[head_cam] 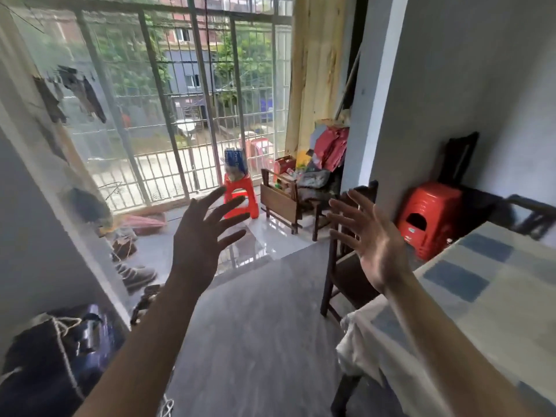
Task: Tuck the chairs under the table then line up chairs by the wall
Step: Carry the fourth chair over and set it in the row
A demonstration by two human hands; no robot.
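Observation:
A table with a blue-and-cream checked cloth fills the right side. A dark wooden chair stands at its near end, seat partly under the tabletop, backrest toward the window. Another dark chair shows blurred at the table's far side near the wall. My left hand is raised over the floor, fingers spread, holding nothing. My right hand is raised just in front of the near chair's backrest, palm open, not touching it. A stack of red plastic stools sits against the wall.
A red stool with a blue pack on top stands by the barred window. A cluttered wooden chair sits in the balcony corner. Bags and shoes line the left wall. Grey floor lies between.

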